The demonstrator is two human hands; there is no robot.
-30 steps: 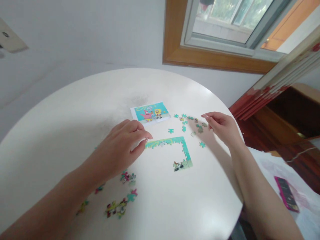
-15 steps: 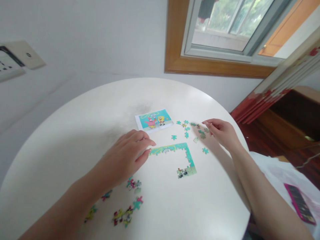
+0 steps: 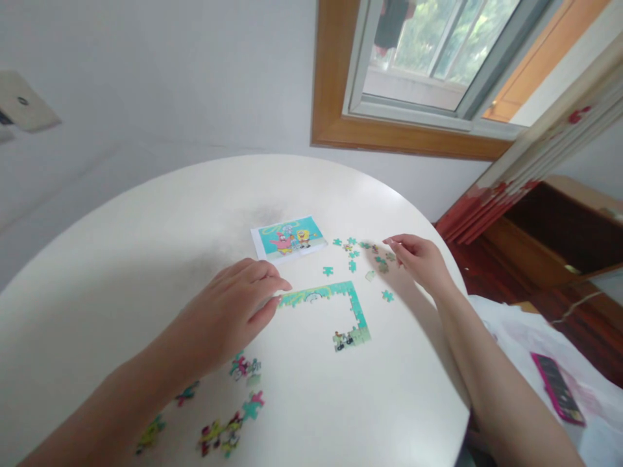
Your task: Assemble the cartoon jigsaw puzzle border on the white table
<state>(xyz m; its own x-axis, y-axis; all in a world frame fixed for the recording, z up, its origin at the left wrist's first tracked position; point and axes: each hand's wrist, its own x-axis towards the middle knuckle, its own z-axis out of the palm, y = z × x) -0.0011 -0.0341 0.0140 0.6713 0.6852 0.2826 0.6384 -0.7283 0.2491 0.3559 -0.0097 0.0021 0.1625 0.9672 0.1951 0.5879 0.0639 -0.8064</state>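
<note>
A partly joined jigsaw puzzle [image 3: 359, 311] lies on the white table as a border: a top strip, a right side and a short bottom corner. At the left end of the top strip is my left hand [image 3: 236, 301], thumb and forefinger slightly apart, nothing visible between them; it hides that end. My right hand [image 3: 417, 258] is over the loose puzzle pieces [image 3: 382, 261] to the right, thumb and forefinger pinched together. Whatever is in that pinch is too small to make out. Behind the puzzle is the reference picture [image 3: 291, 238] with cartoon figures.
More pieces [image 3: 219, 434] are scattered near the front left, partly under my left forearm. The round table [image 3: 146, 246] meets a wall with a window [image 3: 418, 65]. To the right, a pink-edged phone [image 3: 558, 388] lies on white sheeting beyond the table edge.
The whole view has shifted slightly, so the table things appear further left. Both hands keep nearly the same places over the puzzle and the loose pieces.
</note>
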